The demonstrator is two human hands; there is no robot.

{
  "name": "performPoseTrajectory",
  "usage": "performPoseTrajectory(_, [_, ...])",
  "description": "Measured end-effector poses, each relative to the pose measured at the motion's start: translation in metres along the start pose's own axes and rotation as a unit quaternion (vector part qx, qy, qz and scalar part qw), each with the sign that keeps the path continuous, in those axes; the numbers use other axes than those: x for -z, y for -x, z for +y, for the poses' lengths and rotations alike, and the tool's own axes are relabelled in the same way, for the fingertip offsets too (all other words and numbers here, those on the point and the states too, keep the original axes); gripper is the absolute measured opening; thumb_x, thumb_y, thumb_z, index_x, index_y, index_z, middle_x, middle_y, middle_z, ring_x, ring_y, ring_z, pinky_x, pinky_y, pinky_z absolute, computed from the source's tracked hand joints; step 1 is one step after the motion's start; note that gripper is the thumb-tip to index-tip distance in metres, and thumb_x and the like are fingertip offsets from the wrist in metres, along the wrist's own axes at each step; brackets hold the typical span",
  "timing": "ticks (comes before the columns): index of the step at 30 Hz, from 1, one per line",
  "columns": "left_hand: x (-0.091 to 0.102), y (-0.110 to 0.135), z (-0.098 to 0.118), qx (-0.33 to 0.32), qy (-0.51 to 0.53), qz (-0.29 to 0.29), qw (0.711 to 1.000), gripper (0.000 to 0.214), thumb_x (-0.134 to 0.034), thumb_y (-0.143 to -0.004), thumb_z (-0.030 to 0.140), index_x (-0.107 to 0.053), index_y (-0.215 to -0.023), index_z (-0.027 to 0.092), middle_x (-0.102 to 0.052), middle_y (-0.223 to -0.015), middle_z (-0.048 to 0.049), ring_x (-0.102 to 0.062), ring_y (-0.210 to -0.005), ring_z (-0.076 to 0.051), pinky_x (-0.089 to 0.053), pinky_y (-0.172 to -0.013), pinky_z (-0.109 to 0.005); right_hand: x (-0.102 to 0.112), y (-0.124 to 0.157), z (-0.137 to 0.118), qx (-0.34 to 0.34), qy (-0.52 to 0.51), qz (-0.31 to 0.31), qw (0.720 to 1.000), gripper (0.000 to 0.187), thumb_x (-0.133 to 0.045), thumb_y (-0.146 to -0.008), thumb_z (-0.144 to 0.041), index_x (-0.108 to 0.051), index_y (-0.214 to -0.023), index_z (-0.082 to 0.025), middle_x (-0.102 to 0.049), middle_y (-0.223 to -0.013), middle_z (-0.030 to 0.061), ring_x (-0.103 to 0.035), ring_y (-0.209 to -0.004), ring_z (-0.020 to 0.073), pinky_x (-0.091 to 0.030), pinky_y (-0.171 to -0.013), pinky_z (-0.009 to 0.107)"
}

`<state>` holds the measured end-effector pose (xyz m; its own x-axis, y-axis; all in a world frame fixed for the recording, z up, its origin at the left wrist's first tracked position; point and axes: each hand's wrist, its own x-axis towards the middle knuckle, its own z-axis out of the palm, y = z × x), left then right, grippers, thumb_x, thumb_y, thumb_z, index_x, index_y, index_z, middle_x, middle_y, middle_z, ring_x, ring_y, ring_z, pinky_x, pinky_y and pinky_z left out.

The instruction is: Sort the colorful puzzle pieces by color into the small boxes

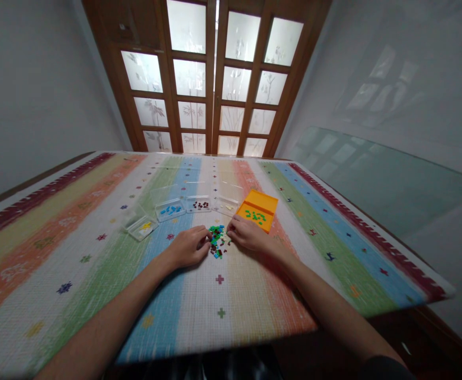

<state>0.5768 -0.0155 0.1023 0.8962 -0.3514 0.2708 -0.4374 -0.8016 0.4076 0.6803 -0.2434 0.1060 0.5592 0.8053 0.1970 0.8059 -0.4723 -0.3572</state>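
Note:
A loose pile of small coloured pieces (217,240), mostly green with blue, dark red and pale ones among them, lies on the striped cloth between my hands. My left hand (190,247) rests at the pile's left edge, fingers curled and thumb bent in; whatever they hold is hidden. On the opposite side, my right hand (249,234) has its fingertips pinched together by the pile, and I cannot make out what is in them. Just beyond it, an orange case (272,203) lies open with green pieces (256,216) inside.
Clear lidded boxes stand in an arc past the pile: one with yellow pieces (146,226), one with blue pieces (170,210), one with dark red pieces (200,205), one with pale pieces (229,207). A striped tablecloth (116,274) covers the table. Wooden glazed doors (214,79) stand behind.

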Motion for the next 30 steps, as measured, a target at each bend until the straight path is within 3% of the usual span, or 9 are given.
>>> performPoseTrajectory(6, [0.000,0.001,-0.001,0.003,0.014,0.002,1.000,0.014,-0.050,-0.089,0.021,-0.063,-0.095,0.018,-0.059,-0.078,-0.0025,-0.055,-0.071,-0.018,-0.043,-0.070,-0.031,0.018,-0.005,0.030,-0.004,-0.007,0.089,0.996,0.006,-0.054,-0.095,-0.020,-0.059,-0.093,-0.020,-0.064,-0.096,0.0071,-0.058,-0.083,0.0190,-0.046,-0.077,0.030])
performPoseTrajectory(9, [0.000,0.000,-0.001,0.004,0.015,-0.002,1.000,0.014,-0.050,-0.090,0.021,-0.063,-0.096,0.019,-0.060,-0.080,-0.0028,-0.055,-0.071,-0.018,-0.043,-0.070,-0.030,0.031,-0.007,0.056,-0.055,0.024,0.144,0.988,0.006,-0.055,-0.093,-0.019,-0.059,-0.089,-0.019,-0.064,-0.094,0.0081,-0.059,-0.083,0.0197,-0.046,-0.077,0.031])
performPoseTrajectory(14, [0.000,0.000,-0.001,0.005,0.011,-0.003,1.000,0.016,-0.049,-0.090,0.020,-0.063,-0.096,0.018,-0.060,-0.081,-0.0033,-0.057,-0.073,-0.018,-0.044,-0.072,-0.031,0.036,-0.007,0.086,-0.133,0.070,0.116,0.982,0.007,-0.058,-0.091,-0.015,-0.063,-0.087,-0.019,-0.067,-0.094,0.0082,-0.061,-0.084,0.0191,-0.046,-0.076,0.029])
performPoseTrajectory(24, [-0.001,0.000,-0.002,0.013,0.012,-0.010,1.000,0.016,-0.049,-0.090,0.022,-0.063,-0.096,0.018,-0.061,-0.081,-0.0033,-0.055,-0.071,-0.017,-0.043,-0.070,-0.031,0.024,-0.014,0.075,-0.121,0.115,0.060,0.984,0.019,-0.055,-0.095,-0.017,-0.074,-0.095,-0.016,-0.065,-0.097,0.0099,-0.061,-0.081,0.0184,-0.044,-0.073,0.028])
performPoseTrajectory(30, [0.000,0.000,-0.002,0.007,0.022,-0.004,1.000,0.016,-0.048,-0.090,0.022,-0.062,-0.096,0.018,-0.060,-0.080,-0.0032,-0.055,-0.070,-0.018,-0.043,-0.069,-0.031,0.041,-0.007,0.063,-0.084,0.061,0.130,0.986,0.022,-0.056,-0.091,-0.015,-0.077,-0.099,-0.016,-0.064,-0.093,0.0089,-0.061,-0.082,0.0198,-0.045,-0.076,0.030])
